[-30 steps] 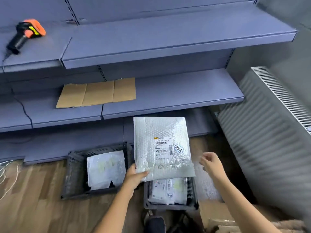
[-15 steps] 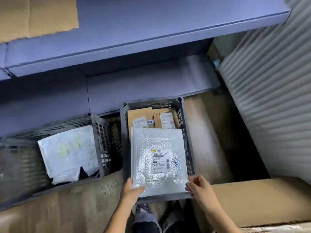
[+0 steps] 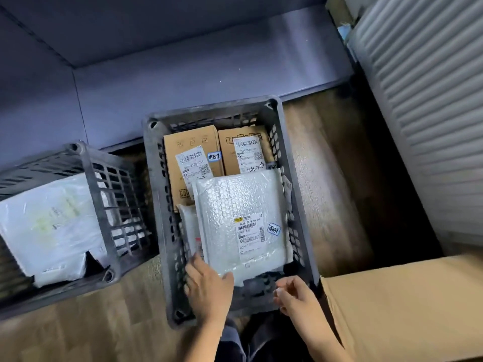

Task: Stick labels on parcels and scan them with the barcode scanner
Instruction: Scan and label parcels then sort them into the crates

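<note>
A white bubble-wrap parcel (image 3: 235, 220) with a barcode label and a small blue-edged sticker lies in the dark plastic crate (image 3: 300, 218) on the floor. Behind it in the crate stand two labelled brown cardboard boxes (image 3: 190, 158); another pale parcel (image 3: 189, 226) shows at its left. My left hand (image 3: 207, 286) rests at the parcel's near left corner, thumb on its edge. My right hand (image 3: 295, 293) hovers over the crate's near rim, fingers loosely curled, holding nothing. The barcode scanner is out of view.
A second dark crate (image 3: 104, 205) at the left holds a white plastic mailer bag (image 3: 49, 226). A large brown cardboard box (image 3: 407, 304) stands at the right front. Blue-grey shelving (image 3: 183, 74) rises behind; a ribbed radiator (image 3: 431, 100) lines the right side. Wooden floor lies between.
I carried the bubble-wrap parcel down from in front of the shelves into the crate. My right hand has let go of it; the view has tilted down toward the floor.
</note>
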`<move>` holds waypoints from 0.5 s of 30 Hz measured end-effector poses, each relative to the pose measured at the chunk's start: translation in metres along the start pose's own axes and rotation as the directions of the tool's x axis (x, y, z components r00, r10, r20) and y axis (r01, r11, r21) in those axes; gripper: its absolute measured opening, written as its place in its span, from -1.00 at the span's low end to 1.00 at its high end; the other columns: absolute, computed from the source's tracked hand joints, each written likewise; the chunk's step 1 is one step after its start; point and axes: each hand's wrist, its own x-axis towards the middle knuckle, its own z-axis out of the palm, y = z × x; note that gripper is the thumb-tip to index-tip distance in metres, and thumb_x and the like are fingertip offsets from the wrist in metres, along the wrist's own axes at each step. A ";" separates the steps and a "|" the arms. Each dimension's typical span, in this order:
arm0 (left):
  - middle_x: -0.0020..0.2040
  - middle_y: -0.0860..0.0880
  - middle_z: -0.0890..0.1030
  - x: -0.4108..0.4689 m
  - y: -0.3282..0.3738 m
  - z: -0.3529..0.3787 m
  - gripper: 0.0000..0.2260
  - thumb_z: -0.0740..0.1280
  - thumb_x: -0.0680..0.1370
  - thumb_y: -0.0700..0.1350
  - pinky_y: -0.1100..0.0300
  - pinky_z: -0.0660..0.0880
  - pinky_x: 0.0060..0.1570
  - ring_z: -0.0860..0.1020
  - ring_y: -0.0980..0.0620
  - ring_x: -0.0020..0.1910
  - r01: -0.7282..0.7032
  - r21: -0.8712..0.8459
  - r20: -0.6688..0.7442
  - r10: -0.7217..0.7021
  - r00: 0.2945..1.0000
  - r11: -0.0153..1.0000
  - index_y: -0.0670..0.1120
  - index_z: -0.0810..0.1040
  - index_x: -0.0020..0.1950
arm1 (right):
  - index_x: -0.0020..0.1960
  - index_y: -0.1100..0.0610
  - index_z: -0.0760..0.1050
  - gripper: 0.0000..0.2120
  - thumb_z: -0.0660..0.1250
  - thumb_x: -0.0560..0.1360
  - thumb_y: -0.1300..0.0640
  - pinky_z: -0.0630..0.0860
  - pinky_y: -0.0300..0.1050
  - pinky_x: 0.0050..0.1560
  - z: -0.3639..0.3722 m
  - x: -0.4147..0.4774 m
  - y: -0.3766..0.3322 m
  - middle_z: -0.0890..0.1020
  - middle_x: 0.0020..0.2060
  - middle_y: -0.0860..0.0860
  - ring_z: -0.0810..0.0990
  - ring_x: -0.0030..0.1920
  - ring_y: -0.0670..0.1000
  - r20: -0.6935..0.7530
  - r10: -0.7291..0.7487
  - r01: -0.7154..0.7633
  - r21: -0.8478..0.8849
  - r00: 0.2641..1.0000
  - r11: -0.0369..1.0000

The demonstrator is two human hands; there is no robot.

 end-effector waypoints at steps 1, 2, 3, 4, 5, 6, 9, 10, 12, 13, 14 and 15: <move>0.31 -0.25 0.39 0.003 -0.003 -0.003 -0.14 0.56 0.22 0.02 -0.06 0.40 0.12 0.44 -0.25 0.21 -0.136 0.094 -0.112 0.146 0.983 0.986 -0.24 0.28 0.40 | -0.10 0.08 0.50 -0.92 0.28 0.50 0.25 0.46 -0.12 -0.05 0.000 0.002 -0.002 0.60 -0.25 0.00 0.61 -0.15 0.02 -0.003 -0.006 0.006 -0.007 1.000 1.000; 0.36 -0.27 0.36 0.005 -0.002 -0.008 -0.06 0.58 0.16 0.05 -0.08 0.35 0.18 0.40 -0.24 0.26 -0.273 0.205 -0.165 0.309 0.937 0.940 -0.21 0.26 0.43 | -0.10 0.08 0.50 -0.92 0.28 0.51 0.24 0.46 -0.12 -0.04 0.001 0.003 -0.006 0.60 -0.25 -0.01 0.62 -0.13 0.04 0.002 -0.011 0.011 -0.019 1.000 1.000; 0.43 -0.27 0.29 0.008 0.002 -0.014 -0.03 0.56 0.19 0.09 -0.09 0.25 0.29 0.31 -0.25 0.37 -0.397 0.321 -0.116 0.452 0.884 0.860 -0.14 0.20 0.48 | -0.09 0.09 0.49 -0.92 0.27 0.51 0.24 0.45 -0.13 -0.06 0.002 0.003 -0.010 0.59 -0.25 -0.01 0.62 -0.13 0.05 0.014 -0.023 0.023 -0.027 1.000 0.999; 0.51 -0.26 0.15 0.013 0.006 -0.019 -0.06 0.51 0.27 0.13 -0.14 0.09 0.41 0.13 -0.25 0.47 -0.503 0.453 0.003 0.562 0.827 0.736 -0.05 0.10 0.52 | -0.09 0.10 0.49 -0.92 0.27 0.52 0.25 0.43 -0.15 -0.08 0.004 0.005 -0.014 0.58 -0.26 -0.02 0.60 -0.14 0.04 0.025 -0.037 0.037 -0.025 0.999 0.999; 0.55 -0.23 -0.04 0.018 0.013 -0.023 -0.14 0.41 0.40 0.14 -0.21 -0.14 0.45 -0.08 -0.25 0.52 -0.579 0.565 0.152 0.615 0.774 0.589 0.02 -0.01 0.55 | -0.10 0.11 0.49 -0.91 0.27 0.52 0.27 0.42 -0.17 -0.11 0.007 0.007 -0.017 0.57 -0.26 -0.02 0.58 -0.16 0.03 0.031 -0.052 0.053 -0.019 0.998 0.998; 0.54 -0.20 -0.21 0.025 0.021 -0.025 -0.25 0.29 0.51 0.12 -0.25 -0.37 0.40 -0.26 -0.24 0.50 -0.624 0.634 0.285 0.612 0.738 0.457 0.06 -0.09 0.55 | -0.10 0.12 0.49 -0.90 0.27 0.52 0.29 0.41 -0.19 -0.12 0.010 0.009 -0.020 0.57 -0.25 0.00 0.56 -0.17 0.03 0.034 -0.062 0.062 -0.013 0.998 0.998; 0.52 -0.15 -0.33 0.040 0.039 -0.014 -0.46 0.07 0.64 0.00 -0.24 -0.53 0.25 -0.34 -0.24 0.48 -0.604 0.749 0.441 0.477 0.761 0.271 0.06 -0.11 0.56 | -0.10 0.12 0.49 -0.90 0.27 0.51 0.30 0.43 -0.19 -0.11 0.017 0.014 -0.024 0.56 -0.24 0.01 0.55 -0.21 0.00 0.056 -0.051 0.051 0.006 0.997 0.999; 0.52 -0.15 -0.33 0.042 0.043 -0.009 -0.47 0.05 0.65 -0.02 -0.24 -0.50 0.27 -0.33 -0.25 0.48 -0.587 0.762 0.443 0.441 0.781 0.273 0.06 -0.12 0.56 | -0.10 0.13 0.48 -0.90 0.27 0.51 0.30 0.43 -0.21 -0.13 0.017 0.016 -0.024 0.56 -0.25 0.01 0.55 -0.22 -0.01 0.062 -0.040 0.040 0.005 0.997 0.999; 0.51 -0.17 -0.35 0.047 0.045 -0.002 -0.46 0.06 0.65 -0.04 -0.26 -0.44 0.31 -0.34 -0.25 0.47 -0.561 0.775 0.432 0.404 0.806 0.291 0.06 -0.15 0.55 | -0.11 0.13 0.47 -0.90 0.26 0.51 0.30 0.42 -0.25 -0.15 0.016 0.018 -0.021 0.57 -0.25 0.01 0.57 -0.22 -0.02 0.072 -0.036 0.037 -0.008 0.997 0.999; 0.50 -0.17 -0.36 0.049 0.045 0.000 -0.44 0.07 0.65 -0.05 -0.27 -0.42 0.33 -0.35 -0.25 0.47 -0.557 0.780 0.435 0.394 0.810 0.285 0.06 -0.18 0.55 | -0.12 0.13 0.47 -0.89 0.25 0.52 0.30 0.43 -0.25 -0.14 0.015 0.019 -0.020 0.58 -0.25 0.02 0.59 -0.21 -0.02 0.069 -0.030 0.031 -0.020 0.997 0.999; 0.50 -0.17 -0.36 0.051 0.046 0.002 -0.43 0.08 0.65 -0.05 -0.28 -0.41 0.33 -0.36 -0.25 0.47 -0.556 0.785 0.439 0.386 0.811 0.275 0.06 -0.20 0.55 | -0.12 0.14 0.48 -0.89 0.25 0.52 0.31 0.44 -0.25 -0.13 0.013 0.020 -0.017 0.59 -0.25 0.04 0.59 -0.21 -0.01 0.061 -0.014 0.015 -0.030 0.998 0.999; 0.50 -0.17 -0.36 0.052 0.048 0.003 -0.42 0.08 0.65 -0.04 -0.29 -0.41 0.33 -0.36 -0.25 0.46 -0.555 0.788 0.443 0.380 0.812 0.266 0.06 -0.21 0.54 | -0.12 0.15 0.48 -0.89 0.25 0.51 0.32 0.46 -0.22 -0.11 0.012 0.020 -0.014 0.60 -0.25 0.05 0.60 -0.21 0.00 0.053 -0.005 0.007 -0.031 0.999 1.000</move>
